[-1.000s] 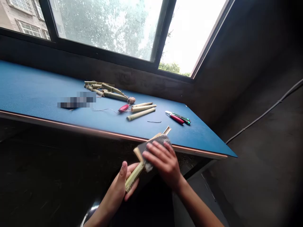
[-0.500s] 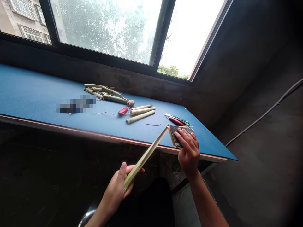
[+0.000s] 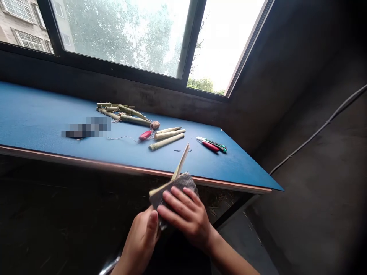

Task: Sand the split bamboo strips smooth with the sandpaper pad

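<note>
I count two hands of mine: my left hand (image 3: 140,240) and my right hand (image 3: 183,217). Between them are one sandpaper sheet (image 3: 174,191) and one bamboo strip (image 3: 181,162). On the one table (image 3: 34,114) lie three bamboo pieces (image 3: 166,142), two knives (image 3: 210,146), one twine ball (image 3: 155,125), one red piece (image 3: 145,135), one wire (image 3: 182,150), one blurred object (image 3: 86,128) and one bamboo cluster (image 3: 123,115), its pieces too tangled to count. Above are three window panes (image 3: 120,34).

Right hand (image 3: 183,215) presses dark sandpaper (image 3: 179,189) around bamboo strip (image 3: 181,162); left hand (image 3: 140,242) holds strip's lower part.
</note>
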Available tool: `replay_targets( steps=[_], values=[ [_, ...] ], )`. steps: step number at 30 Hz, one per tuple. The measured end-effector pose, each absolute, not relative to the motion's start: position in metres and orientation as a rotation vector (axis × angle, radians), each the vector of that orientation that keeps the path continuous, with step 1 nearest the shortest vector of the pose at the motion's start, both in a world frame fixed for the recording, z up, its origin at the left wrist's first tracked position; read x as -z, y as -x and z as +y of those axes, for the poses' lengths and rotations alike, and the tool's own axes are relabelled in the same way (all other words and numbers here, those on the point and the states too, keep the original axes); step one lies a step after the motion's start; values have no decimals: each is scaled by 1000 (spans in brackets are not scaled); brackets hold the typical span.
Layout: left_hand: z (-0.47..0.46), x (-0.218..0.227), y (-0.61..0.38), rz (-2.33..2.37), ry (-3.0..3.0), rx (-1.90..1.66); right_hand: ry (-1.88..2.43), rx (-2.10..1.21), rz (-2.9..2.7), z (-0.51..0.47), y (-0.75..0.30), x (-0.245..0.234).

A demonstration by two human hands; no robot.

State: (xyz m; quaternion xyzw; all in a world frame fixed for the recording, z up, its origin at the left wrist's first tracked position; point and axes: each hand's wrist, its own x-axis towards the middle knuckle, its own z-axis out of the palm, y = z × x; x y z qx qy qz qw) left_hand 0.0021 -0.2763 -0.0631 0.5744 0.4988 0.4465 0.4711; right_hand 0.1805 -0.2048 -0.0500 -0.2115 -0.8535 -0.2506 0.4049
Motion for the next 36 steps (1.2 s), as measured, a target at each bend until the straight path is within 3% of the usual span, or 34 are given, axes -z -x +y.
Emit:
replay_targets(
  steps=[6, 11, 15, 20, 23, 26, 30, 36],
  values=[
    [-277, 61, 0, 1359, -1843, -960, 818, 644, -1947, -203, -187, 45],
    [-276, 58, -5, 1430, -1990, -933, 527, 637, -2196, -202, -194, 56],
    [-276, 59, -8, 1503, -2213, -842, 854, 621, -1945, -199, -202, 60],
    [-274, 59, -8, 1648, -2552, -1029, 504, 702, -2205, -212, -196, 55],
    [-275, 58, -9, 1638, -2682, -965, 734, 762, -2086, -193, -220, 47],
    [-275, 58, -12, 1699, -2595, -739, 983, 813, -1839, -166, -258, 34],
    [-271, 57, -14, 1677, -2286, -502, 928, 806, -1598, -170, -270, 23],
    [-261, 72, -14, 1718, -2286, -633, 600, 580, -2080, -222, -207, 48]
  ],
)
